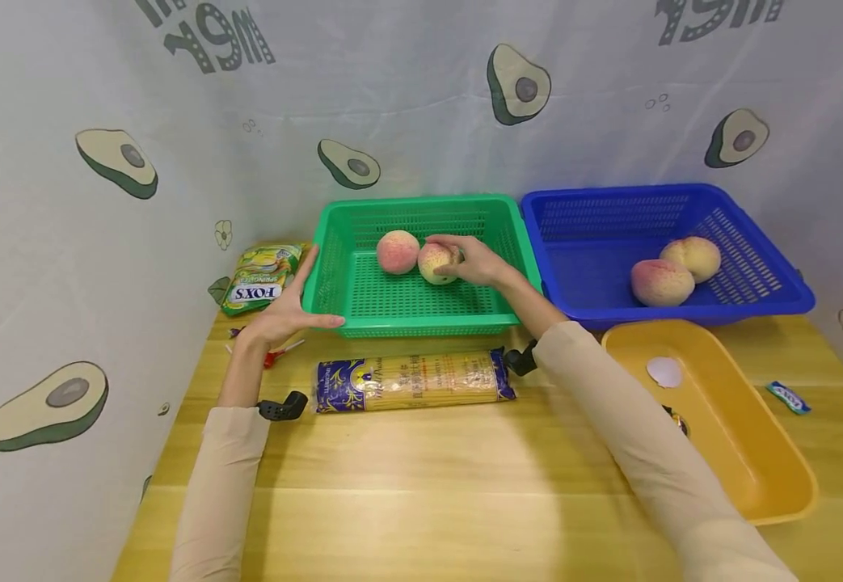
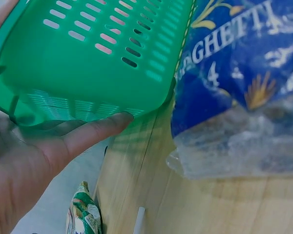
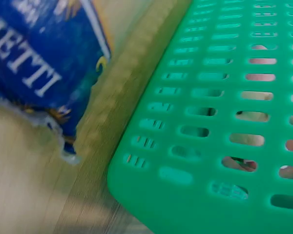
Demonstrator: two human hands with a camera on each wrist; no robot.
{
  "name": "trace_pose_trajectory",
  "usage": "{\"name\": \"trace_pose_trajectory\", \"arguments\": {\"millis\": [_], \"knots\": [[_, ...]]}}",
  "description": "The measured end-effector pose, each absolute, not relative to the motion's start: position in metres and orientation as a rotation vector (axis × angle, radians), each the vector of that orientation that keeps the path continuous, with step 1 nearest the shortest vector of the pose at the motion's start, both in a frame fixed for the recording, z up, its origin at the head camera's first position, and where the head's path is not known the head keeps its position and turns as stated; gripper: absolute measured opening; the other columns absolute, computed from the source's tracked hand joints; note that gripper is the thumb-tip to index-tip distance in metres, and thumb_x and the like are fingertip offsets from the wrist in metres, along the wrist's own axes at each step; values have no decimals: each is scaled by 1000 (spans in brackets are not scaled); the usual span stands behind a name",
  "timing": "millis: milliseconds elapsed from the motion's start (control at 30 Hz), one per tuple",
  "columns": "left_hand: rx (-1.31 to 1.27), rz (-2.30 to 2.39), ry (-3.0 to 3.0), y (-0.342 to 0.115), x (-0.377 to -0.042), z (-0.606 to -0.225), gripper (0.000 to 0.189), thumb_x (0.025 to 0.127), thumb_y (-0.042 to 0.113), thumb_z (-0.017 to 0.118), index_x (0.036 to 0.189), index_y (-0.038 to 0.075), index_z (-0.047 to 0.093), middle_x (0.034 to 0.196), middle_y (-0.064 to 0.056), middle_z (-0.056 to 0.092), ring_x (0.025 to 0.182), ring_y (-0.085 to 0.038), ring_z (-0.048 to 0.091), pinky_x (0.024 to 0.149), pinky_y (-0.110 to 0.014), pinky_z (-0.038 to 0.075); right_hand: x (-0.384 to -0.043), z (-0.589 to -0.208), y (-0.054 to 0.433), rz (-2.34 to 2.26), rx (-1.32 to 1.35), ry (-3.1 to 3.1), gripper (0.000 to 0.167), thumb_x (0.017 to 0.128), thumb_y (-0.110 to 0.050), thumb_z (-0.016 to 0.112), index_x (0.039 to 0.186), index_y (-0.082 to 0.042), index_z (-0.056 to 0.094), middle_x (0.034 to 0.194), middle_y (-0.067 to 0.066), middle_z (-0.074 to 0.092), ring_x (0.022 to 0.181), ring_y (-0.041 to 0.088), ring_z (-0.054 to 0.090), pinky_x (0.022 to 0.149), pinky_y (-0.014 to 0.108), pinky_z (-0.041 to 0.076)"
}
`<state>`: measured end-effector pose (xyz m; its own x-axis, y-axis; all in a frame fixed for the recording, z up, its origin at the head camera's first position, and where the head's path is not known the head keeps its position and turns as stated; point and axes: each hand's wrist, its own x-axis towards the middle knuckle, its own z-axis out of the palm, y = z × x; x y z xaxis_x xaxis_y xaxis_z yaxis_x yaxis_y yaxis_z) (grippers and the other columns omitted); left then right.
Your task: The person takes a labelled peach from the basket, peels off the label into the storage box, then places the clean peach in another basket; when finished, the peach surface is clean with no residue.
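Observation:
My right hand (image 1: 475, 260) reaches over the front rim of the green basket (image 1: 421, 325) and grips a peach (image 1: 434, 267) inside it. Another peach (image 1: 398, 252) lies just left of that one. At the basket's front left corner rests my left hand (image 1: 279, 314), its fingers straight along the left side and its thumb stretched out along the front. The left wrist view shows this hand against the perforated green wall (image 2: 78, 78). In the right wrist view the basket wall (image 3: 215, 141) hides most of the right hand.
A spaghetti pack (image 1: 414, 381) lies before the green basket. On its right stands a blue basket (image 1: 690, 314) with two peaches. A yellow tray (image 1: 756, 453) holds an eggshell-like white piece (image 1: 664, 372). A Fox's candy bag (image 1: 261, 276) and small wrapped candy (image 1: 788, 398) lie around.

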<state>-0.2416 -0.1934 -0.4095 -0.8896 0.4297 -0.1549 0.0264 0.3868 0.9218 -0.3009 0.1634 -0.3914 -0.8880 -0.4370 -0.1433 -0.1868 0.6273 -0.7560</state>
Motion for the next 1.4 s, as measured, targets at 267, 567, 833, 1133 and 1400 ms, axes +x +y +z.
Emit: {"name": "trace_pose_trajectory", "arguments": {"millis": [267, 567, 833, 1133, 1400], "knots": [[401, 1529, 2265, -192, -243, -410, 123, 87, 18, 80, 161, 51, -11, 173, 6, -20, 162, -34, -13, 126, -72, 11, -296, -379, 172, -1126, -462, 2575, 64, 102, -8, 65, 160, -15, 41, 163, 18, 41, 86, 22, 52, 69, 33, 38], [349, 1534, 2265, -195, -241, -412, 123, 86, 21, 81, 160, 54, -11, 173, 5, -22, 162, -36, -10, 126, -71, 14, -236, -321, 184, -1145, -761, 2570, 64, 99, -6, 68, 158, -18, 45, 161, 11, 45, 123, 31, 52, 88, 44, 48], [399, 1520, 2274, -197, -242, -411, 121, 88, 19, 80, 161, 51, -12, 173, 7, -20, 161, -34, -16, 125, -74, 9, -142, -306, 198, -1202, -1003, 2423, 64, 95, -4, 71, 154, -21, 51, 164, 4, 43, 158, 32, 29, 114, 56, 46], [393, 1522, 2266, -197, -237, -410, 123, 87, 19, 80, 161, 51, -12, 173, 6, -21, 161, -35, -16, 125, -74, 10, -60, -376, 189, -1087, -977, 2358, 62, 94, -7, 72, 152, -21, 54, 162, 9, 45, 153, 40, 34, 119, 60, 38], [411, 1535, 2253, -194, -240, -409, 123, 87, 18, 80, 161, 51, -12, 173, 6, -21, 162, -35, -13, 125, -73, 12, -49, -397, 191, -1155, -994, 2339, 60, 96, -14, 72, 152, -22, 53, 159, 3, 50, 151, 39, 39, 123, 43, 40]]}}
